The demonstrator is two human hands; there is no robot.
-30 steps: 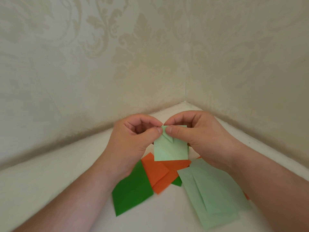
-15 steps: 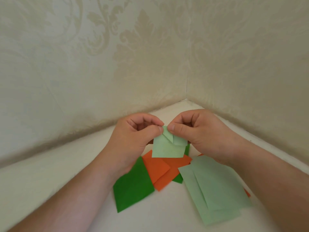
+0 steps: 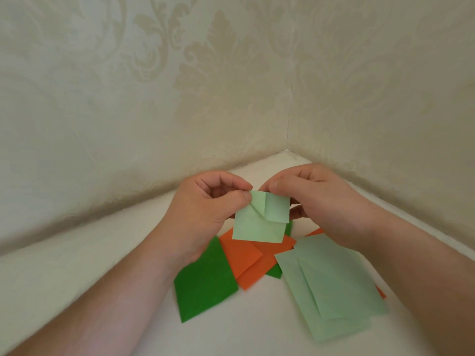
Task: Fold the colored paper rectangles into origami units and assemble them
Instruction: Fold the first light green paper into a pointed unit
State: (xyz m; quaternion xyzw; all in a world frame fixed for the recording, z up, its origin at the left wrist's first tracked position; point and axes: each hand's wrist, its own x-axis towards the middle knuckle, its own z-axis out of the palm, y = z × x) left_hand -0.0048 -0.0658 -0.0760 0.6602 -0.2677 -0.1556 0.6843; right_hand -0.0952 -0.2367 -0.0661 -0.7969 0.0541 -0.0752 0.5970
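Just below the middle of the frame, both hands hold a small pale green paper [image 3: 259,222] in the air above the white table [image 3: 77,273]. The left hand [image 3: 205,209] pinches its upper left corner between thumb and forefinger; the right hand [image 3: 321,201] pinches the top right edge, fingers curled behind the sheet. A flap is already turned down across the top, with a slanted crease at its left.

The step in hand looks like setting that top fold. To do it well, the edges should be lined up first, then the crease pressed flat with a thumb run from the middle outward; working in the air risks a skewed fold, so laying the paper on the table would help.

Below the hands lie a dark green sheet [image 3: 203,281], orange sheets [image 3: 249,263] and, at lower right, larger pale green sheets [image 3: 331,291], overlapping.
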